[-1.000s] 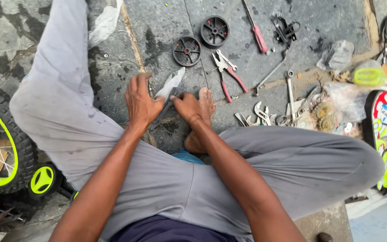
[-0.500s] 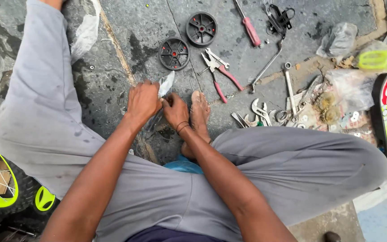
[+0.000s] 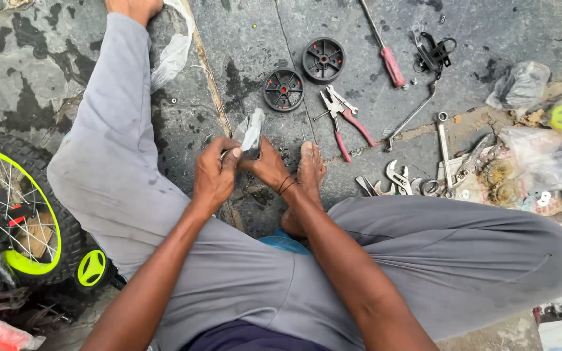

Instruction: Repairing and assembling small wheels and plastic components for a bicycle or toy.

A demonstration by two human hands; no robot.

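Clear plastic bag (image 3: 252,133) is pinched between both hands above the stone floor (image 3: 242,39), between the knees. Left hand (image 3: 214,174) grips its near left edge; right hand (image 3: 269,166) closes on its right side. Two black wheels (image 3: 284,89) lie just beyond; red-handled pliers (image 3: 345,123) to their right. Wrenches (image 3: 395,182) lie farther right.

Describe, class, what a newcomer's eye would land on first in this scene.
Both hands, left and right, meet at the centre on a small clear bag. Beyond them on the stone ground lie two black wheels and red-handled pliers. At the far left stands a neon-yellow bicycle wheel.
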